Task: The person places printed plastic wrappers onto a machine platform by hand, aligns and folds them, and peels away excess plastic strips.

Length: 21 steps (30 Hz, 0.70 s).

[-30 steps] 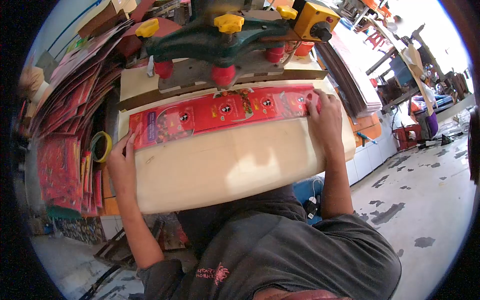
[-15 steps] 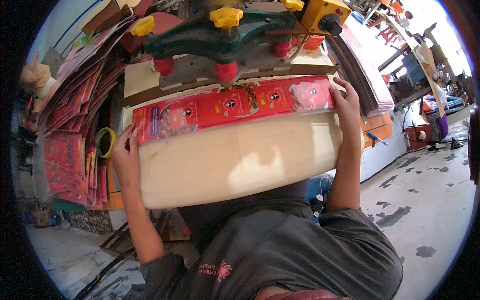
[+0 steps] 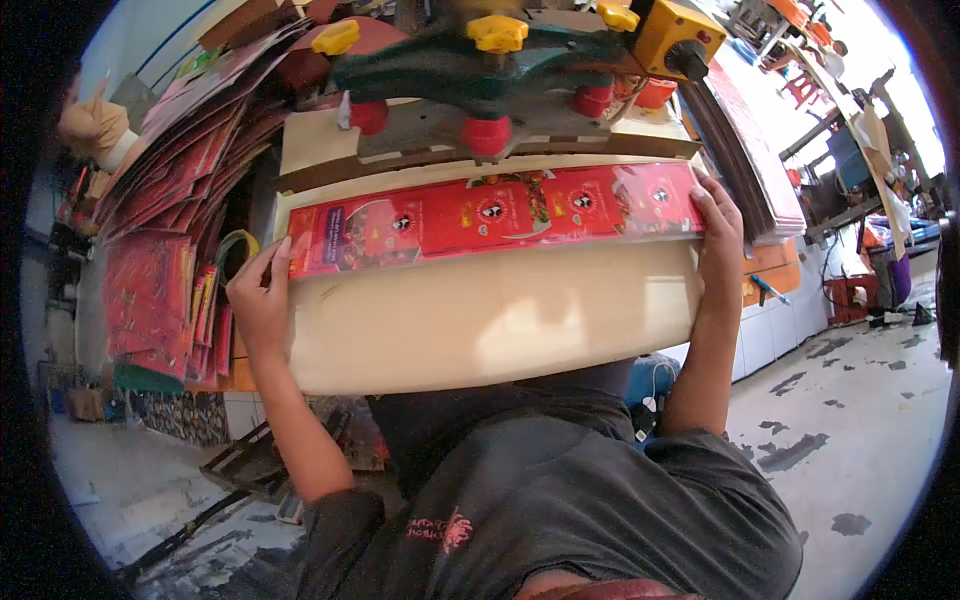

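Observation:
A long red printed plastic strip with food pictures lies across a pale, smooth work surface. Its far edge is close to the front of a machine with a green metal bracket. My left hand pinches the strip's left end between thumb and fingers. At the opposite end, my right hand grips the right edge, its fingers on top and the thumb mostly hidden. The strip looks flat and stretched between both hands.
Yellow knobs and red cylinders belong to the machine. Red printed sheets are piled at left near a yellow tape roll. Another stack stands at right, close to a blue cutter. Someone's hand shows far left.
The whole view has shifted, so the machine, strip and hands appear further right. Both hands still hold the strip's ends; my left fingers look more closed at its edge.

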Each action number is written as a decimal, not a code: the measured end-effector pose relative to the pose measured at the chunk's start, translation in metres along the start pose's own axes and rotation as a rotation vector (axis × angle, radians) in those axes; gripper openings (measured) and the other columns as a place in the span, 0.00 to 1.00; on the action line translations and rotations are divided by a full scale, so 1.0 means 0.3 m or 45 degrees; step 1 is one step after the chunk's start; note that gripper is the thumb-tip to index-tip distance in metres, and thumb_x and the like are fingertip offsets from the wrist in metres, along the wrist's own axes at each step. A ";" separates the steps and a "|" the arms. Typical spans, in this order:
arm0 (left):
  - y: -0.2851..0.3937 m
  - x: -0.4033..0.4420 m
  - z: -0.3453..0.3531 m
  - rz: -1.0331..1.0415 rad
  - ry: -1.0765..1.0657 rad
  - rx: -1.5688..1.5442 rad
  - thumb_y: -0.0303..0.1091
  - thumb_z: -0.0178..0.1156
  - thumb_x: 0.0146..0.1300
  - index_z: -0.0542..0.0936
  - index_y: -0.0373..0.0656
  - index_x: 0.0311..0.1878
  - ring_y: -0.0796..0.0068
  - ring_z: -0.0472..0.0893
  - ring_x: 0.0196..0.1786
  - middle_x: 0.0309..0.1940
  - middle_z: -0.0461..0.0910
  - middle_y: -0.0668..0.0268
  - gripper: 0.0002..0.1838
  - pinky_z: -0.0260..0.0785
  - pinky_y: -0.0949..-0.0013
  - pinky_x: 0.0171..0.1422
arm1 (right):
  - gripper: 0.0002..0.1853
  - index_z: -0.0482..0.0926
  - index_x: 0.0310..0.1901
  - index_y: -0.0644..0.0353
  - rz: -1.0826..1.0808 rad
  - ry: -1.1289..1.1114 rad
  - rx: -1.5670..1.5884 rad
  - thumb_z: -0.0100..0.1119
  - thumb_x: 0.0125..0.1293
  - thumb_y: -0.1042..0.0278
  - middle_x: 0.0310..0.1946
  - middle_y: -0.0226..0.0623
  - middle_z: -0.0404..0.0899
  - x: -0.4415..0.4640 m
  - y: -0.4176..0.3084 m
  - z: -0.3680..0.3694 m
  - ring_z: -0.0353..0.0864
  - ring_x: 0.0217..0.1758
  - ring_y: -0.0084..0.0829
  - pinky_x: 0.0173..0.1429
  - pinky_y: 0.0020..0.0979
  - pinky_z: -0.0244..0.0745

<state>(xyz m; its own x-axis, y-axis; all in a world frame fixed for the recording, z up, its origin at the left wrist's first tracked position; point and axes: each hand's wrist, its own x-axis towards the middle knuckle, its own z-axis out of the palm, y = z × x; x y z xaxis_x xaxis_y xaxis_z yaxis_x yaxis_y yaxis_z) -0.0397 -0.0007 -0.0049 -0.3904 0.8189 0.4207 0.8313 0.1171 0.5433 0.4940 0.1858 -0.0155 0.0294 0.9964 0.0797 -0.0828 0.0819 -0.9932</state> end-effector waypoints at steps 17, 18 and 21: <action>0.026 -0.229 -0.180 -0.574 0.064 -0.583 0.44 0.61 0.78 0.83 0.35 0.63 0.86 0.75 0.40 0.39 0.83 0.71 0.22 0.67 0.78 0.47 | 0.25 0.72 0.70 0.73 -0.093 -0.176 0.328 0.57 0.80 0.64 0.64 0.45 0.80 -0.183 -0.028 -0.176 0.81 0.64 0.29 0.67 0.32 0.79; 0.034 -0.252 -0.196 -0.583 0.108 -0.568 0.43 0.61 0.78 0.83 0.36 0.62 0.87 0.73 0.38 0.37 0.81 0.73 0.21 0.65 0.78 0.45 | 0.25 0.72 0.70 0.73 -0.096 -0.188 0.325 0.57 0.80 0.64 0.64 0.45 0.80 -0.183 -0.024 -0.176 0.81 0.64 0.29 0.67 0.32 0.79; 0.081 -0.304 -0.231 -0.560 0.274 -0.422 0.40 0.62 0.78 0.83 0.37 0.63 0.85 0.75 0.41 0.38 0.80 0.73 0.19 0.68 0.77 0.49 | 0.24 0.72 0.69 0.73 -0.118 -0.268 0.308 0.56 0.80 0.64 0.61 0.44 0.83 -0.173 -0.022 -0.162 0.83 0.62 0.29 0.65 0.31 0.79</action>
<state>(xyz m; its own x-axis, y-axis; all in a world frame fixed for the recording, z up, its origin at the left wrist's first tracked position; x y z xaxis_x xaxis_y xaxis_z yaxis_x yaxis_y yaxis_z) -0.0113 -0.1114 0.0203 -0.7707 0.5968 0.2233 0.4184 0.2097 0.8837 0.5413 0.1324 -0.0172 -0.1564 0.9653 0.2093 -0.3239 0.1501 -0.9341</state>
